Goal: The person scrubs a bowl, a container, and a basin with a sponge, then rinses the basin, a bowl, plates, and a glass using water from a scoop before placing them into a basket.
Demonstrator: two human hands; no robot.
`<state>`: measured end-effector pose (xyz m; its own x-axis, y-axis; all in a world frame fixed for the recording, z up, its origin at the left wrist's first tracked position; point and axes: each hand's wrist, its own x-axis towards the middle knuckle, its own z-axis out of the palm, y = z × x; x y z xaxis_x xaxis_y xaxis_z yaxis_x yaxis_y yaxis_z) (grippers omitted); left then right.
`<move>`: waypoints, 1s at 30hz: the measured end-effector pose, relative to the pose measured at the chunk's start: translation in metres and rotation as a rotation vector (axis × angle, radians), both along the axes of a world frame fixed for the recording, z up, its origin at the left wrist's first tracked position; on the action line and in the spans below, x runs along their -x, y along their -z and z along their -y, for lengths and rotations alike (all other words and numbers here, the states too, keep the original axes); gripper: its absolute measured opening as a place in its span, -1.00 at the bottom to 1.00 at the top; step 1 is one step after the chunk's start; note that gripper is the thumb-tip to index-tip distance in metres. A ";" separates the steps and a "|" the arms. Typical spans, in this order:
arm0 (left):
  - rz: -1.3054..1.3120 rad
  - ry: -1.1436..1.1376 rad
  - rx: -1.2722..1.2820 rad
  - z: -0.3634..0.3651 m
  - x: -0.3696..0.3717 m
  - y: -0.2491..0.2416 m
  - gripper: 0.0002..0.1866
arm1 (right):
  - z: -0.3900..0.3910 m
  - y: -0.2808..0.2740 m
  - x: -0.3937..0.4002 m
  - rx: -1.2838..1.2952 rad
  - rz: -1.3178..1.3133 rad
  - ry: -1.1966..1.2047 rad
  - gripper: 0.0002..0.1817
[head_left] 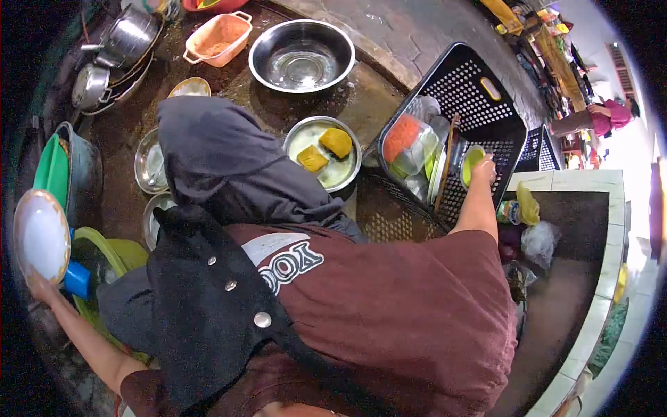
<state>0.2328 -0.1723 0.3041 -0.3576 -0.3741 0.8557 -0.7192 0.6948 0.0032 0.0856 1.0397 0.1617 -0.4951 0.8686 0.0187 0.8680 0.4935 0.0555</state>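
My left hand (pixel 43 288), at the far left, grips the lower edge of a white plate (pixel 42 236) with a patterned rim. Close beside it are a blue cup (pixel 77 281) and a green tub (pixel 111 249). On the right, my right hand (pixel 485 170) reaches into a black perforated basket (pixel 506 124) and holds a yellow-green cup (pixel 472 160) by its side. Around that cup in the basket are an orange-red item (pixel 403 139), plates and a wooden stick (pixel 448 156). Ahead of my knee, a metal bowl (pixel 295 133) holds soapy water and two yellow sponges (pixel 335 142).
A large steel basin (pixel 267 62), a peach tub (pixel 233 35) and stacked pots (pixel 128 35) stand on the wet floor ahead. A grey bucket (pixel 87 163) is at left. A low tiled wall (pixel 604 278) curves along the right. Another person (pixel 611 117) is far off right.
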 end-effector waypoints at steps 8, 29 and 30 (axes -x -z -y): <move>-0.127 0.431 -0.321 -0.099 0.163 -0.044 -0.56 | -0.003 0.091 -0.013 -0.010 0.145 -0.076 -0.53; -0.139 1.148 -0.631 -0.452 0.311 -0.043 -0.57 | 0.041 0.065 -0.001 0.215 0.278 0.188 -0.07; -0.128 1.204 -0.631 -0.470 0.309 -0.041 -0.64 | 0.050 0.051 0.006 0.178 0.272 0.128 -0.03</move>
<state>-0.0764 0.2977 0.3455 -0.6682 -0.2262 0.7087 0.3540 0.7412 0.5704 0.0792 0.9895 0.1107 -0.3479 0.9017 -0.2566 0.8886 0.4045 0.2164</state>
